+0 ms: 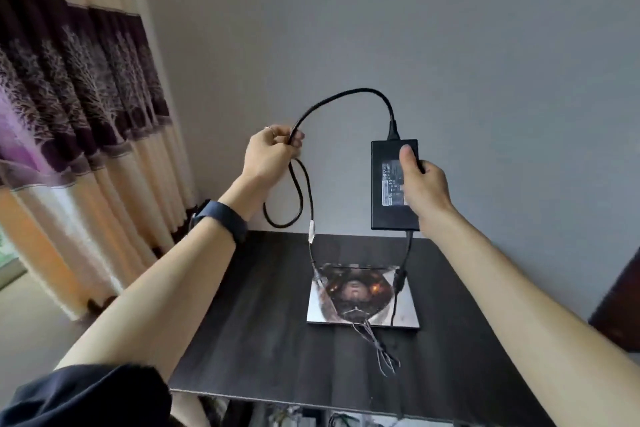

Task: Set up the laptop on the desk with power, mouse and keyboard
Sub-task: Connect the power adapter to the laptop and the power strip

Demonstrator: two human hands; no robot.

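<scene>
Right hand clamps the rigid, likely hefty power brick by its side; left hand pinches the floppy cable; lower lead possibly touches the laptop.

One desk; one laptop; one power brick; one thick cord; one thin cord; two hands, left hand and right hand; one wristband; one curtain, far left.

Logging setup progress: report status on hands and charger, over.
Left hand grips power cable, right hand holds adapter brick, both above desk. Laptop closed, flat on desk. Cable dangles across its lid.
</scene>
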